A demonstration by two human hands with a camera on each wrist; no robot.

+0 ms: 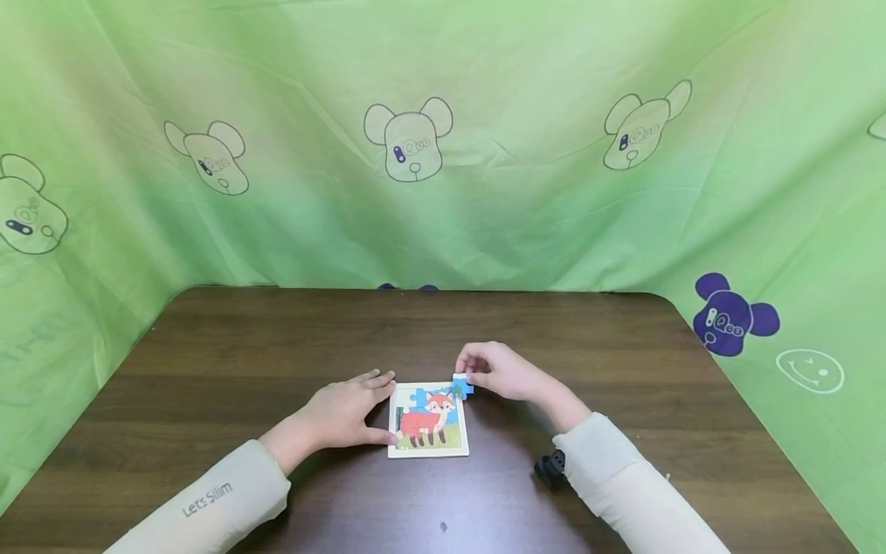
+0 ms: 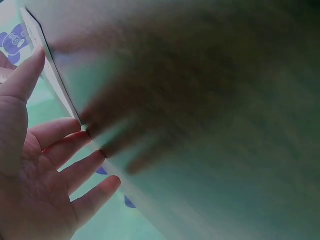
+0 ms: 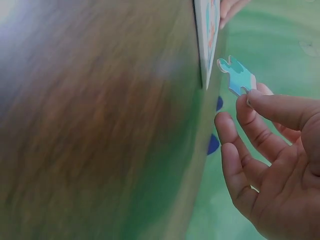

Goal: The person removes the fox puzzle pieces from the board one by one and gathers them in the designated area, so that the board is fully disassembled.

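A small framed jigsaw puzzle lies flat on the table, its picture a red fox against blue sky and green grass. My left hand rests at its left side, fingers straight, with thumb and fingertips touching the frame's edge. In my right hand a blue jigsaw piece is pinched between thumb and index finger. In the head view that piece overlaps the puzzle's upper right corner; in the right wrist view it is held up off the table. The other right fingers curl loosely beneath it.
The brown wooden table stretches out on all sides of the puzzle. A green curtain printed with bear heads hangs behind it and along both sides. A black wrist device sits under the right sleeve cuff.
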